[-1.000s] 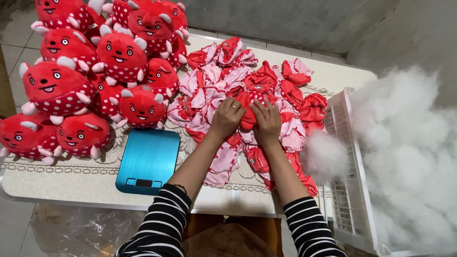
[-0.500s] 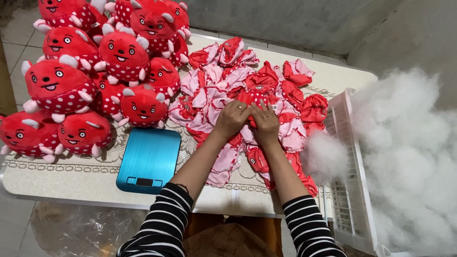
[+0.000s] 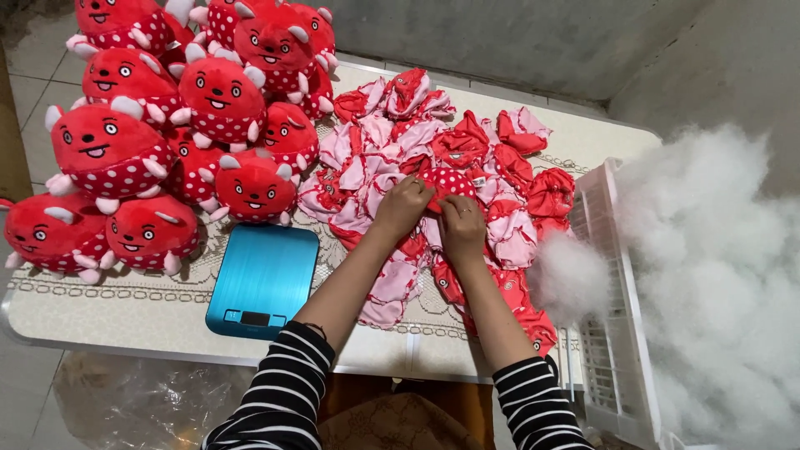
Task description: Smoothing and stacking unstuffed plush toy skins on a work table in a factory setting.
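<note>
Red dotted plush skin (image 3: 450,185) pinched between left hand (image 3: 402,206) and right hand (image 3: 461,225).

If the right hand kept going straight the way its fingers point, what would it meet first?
The right hand points away, toward the table's far edge. It already touches a red polka-dot skin; beyond lie more unstuffed skins, though depth is unclear.

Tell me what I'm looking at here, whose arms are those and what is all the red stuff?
The picture comes from a camera on a person's head, looking down at their own arms in striped sleeves. The left hand and right hand together grip one unstuffed toy skin, red with white dots, on top of a pile of empty skins. On the table sit finished red plush toys and a blue kitchen scale. To the right, white fluffy stuffing spills beside a white crate.
</note>
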